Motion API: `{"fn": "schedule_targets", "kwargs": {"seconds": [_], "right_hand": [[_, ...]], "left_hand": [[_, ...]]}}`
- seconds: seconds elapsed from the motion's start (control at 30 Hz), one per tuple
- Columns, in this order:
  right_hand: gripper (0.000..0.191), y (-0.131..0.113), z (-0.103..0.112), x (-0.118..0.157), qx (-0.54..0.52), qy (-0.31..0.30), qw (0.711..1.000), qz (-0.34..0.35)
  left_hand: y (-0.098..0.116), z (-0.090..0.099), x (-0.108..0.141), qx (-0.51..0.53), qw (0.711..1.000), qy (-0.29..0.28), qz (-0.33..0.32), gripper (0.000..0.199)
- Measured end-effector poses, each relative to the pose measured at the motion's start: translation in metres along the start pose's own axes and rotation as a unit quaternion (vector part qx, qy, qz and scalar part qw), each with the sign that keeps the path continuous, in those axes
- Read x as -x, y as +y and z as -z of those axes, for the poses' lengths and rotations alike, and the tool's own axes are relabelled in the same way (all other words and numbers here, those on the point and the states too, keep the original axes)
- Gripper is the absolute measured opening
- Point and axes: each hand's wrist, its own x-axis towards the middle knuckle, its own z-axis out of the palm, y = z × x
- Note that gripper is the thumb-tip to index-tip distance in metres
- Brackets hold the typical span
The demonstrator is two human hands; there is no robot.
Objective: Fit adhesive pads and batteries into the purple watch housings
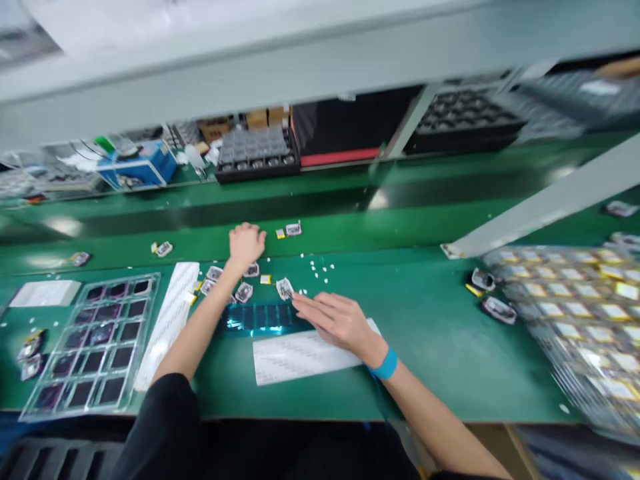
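While the head view looks down on the bench [425,320]: two bare hands are at work over it, forearms reaching forward from the near edge.
Left hand [246,244]: stretched out over the near part of the green belt [340,230], just beyond a cluster of shells; fingers bent and bunched, cannot tell whether they grip anything.
Right hand [340,321]: above the sheet [285,360] and the right end of the blue strip [257,318]; fingers extended and close together, tips at the open shell [285,289]; contact or grip cannot be told.
Wristband [385,365]: blue, on the right wrist.
Open shell: on the bench, beyond the blue strip, just left of the right fingertips.
Cluster of shells [244,292]: beside and partly behind the left forearm.
Yellow cell [265,279]: between the cluster and the open shell.
White bits [323,268]: scattered beyond the right hand.
Belt shell [294,229]: on the belt, right of the left hand, a yellow piece [280,234] beside it.
Clear tray [156,293]: at left, dark squares in its compartments; a white strip [167,327] lies along its right side.
Tray stack [545,363]: at far right, yellow-and-white pieces on top, blurred.
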Motion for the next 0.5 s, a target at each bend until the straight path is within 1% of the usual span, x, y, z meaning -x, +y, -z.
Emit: {"fn": "schedule_targets", "kwargs": {"seconds": [0.07, 0.1, 0.17, 0.23, 0.27, 0.33, 0.4, 0.47, 0.5], "right_hand": [[0.022, -0.001, -0.002, 0.0, -0.013, 0.012, 1.0, 0.01], [0.026, -0.001, -0.004, 0.001, -0.015, 0.014, 1.0, 0.018], [0.044, 0.001, -0.009, 0.004, -0.02, 0.031, 0.999, 0.023], [0.056, 0.005, -0.014, 0.004, -0.018, 0.065, 0.997, 0.027], [0.058, 0.006, -0.015, 0.004, -0.012, 0.076, 0.997, 0.02], [0.052, 0.009, -0.015, 0.002, 0.0, 0.056, 0.998, 0.015], [0.043, 0.01, -0.013, 0.004, -0.007, 0.05, 0.999, 0.0], [0.04, 0.012, -0.01, 0.009, -0.024, 0.063, 0.997, -0.041], [0.04, 0.013, -0.01, 0.013, -0.028, 0.071, 0.994, -0.072]], "left_hand": [[0.021, -0.009, -0.002, 0.013, 0.999, -0.022, -0.032, 0.025], [0.029, -0.014, -0.003, 0.021, 0.998, -0.032, -0.041, 0.032], [0.041, -0.022, -0.009, 0.048, 0.997, -0.048, -0.047, 0.033], [0.045, -0.025, -0.017, 0.088, 0.994, -0.051, -0.035, 0.034], [0.044, -0.026, -0.02, 0.113, 0.992, -0.054, -0.025, 0.034], [0.041, -0.027, -0.018, 0.173, 0.983, -0.056, -0.004, 0.037], [0.039, -0.029, -0.006, 0.241, 0.969, -0.048, 0.008, 0.038], [0.038, -0.029, 0.018, 0.31, 0.95, -0.029, 0.012, 0.032], [0.039, -0.029, 0.034, 0.343, 0.939, -0.016, 0.011, 0.025]]}}
